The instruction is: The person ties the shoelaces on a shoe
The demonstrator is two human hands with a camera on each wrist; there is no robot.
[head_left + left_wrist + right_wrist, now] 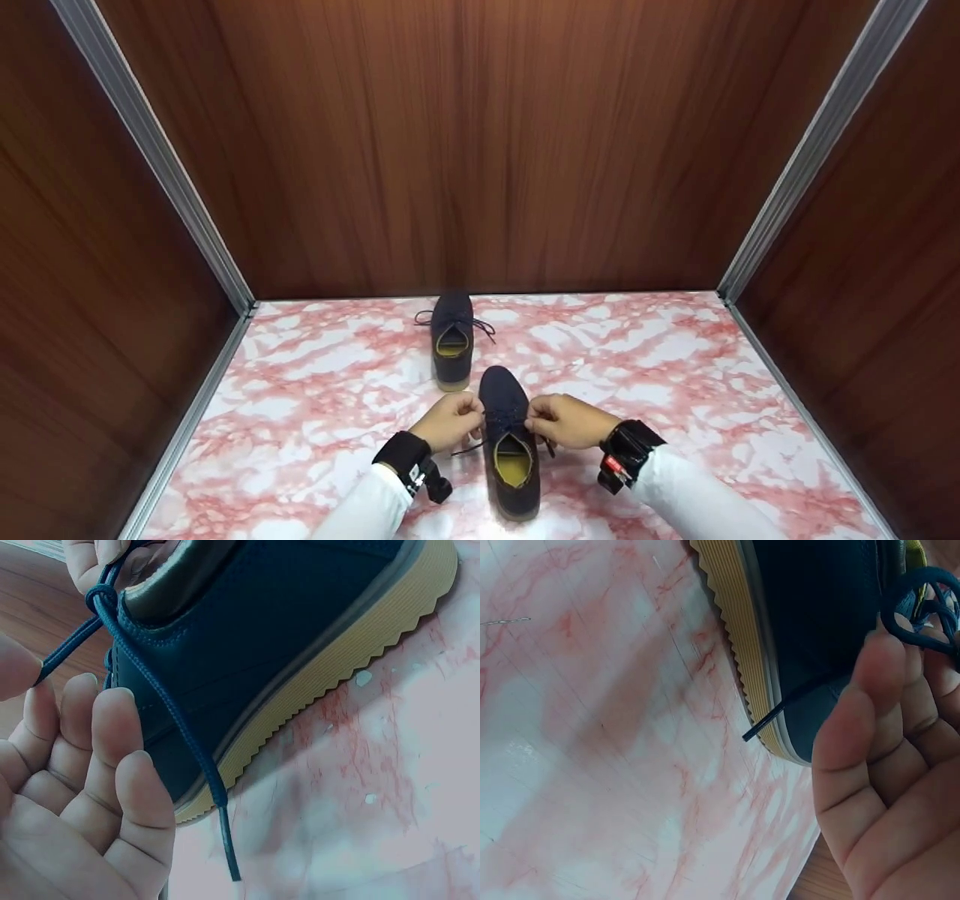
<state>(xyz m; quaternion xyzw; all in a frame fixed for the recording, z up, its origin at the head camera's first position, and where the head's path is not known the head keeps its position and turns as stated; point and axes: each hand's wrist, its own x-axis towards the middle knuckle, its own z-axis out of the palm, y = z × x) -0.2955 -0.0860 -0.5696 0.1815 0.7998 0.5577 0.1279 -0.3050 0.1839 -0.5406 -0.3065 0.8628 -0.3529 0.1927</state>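
A dark navy lace-up shoe [501, 386] with a yellow insole stands upright between the two hands, toe toward the back wall. My left hand [451, 421] is at the left of its lacing and pinches a strand of the shoelace [161, 694] between thumb and forefinger. On the other side, my right hand [571, 420] pinches the same lace, which bends into a loop [889, 611] by its fingers. A knot [100, 598] sits over the shoe's opening, and loose lace ends hang down both sides. The shoe's ridged tan sole [360, 664] rests on the marbled surface.
Farther back and slightly left stands a matching shoe [452, 369], its lace ends spread to both sides. Brown wood-look panels [480, 150] rise behind and at both sides, with metal strips along the corners. The floor surface [645, 360] is pink and white marbled.
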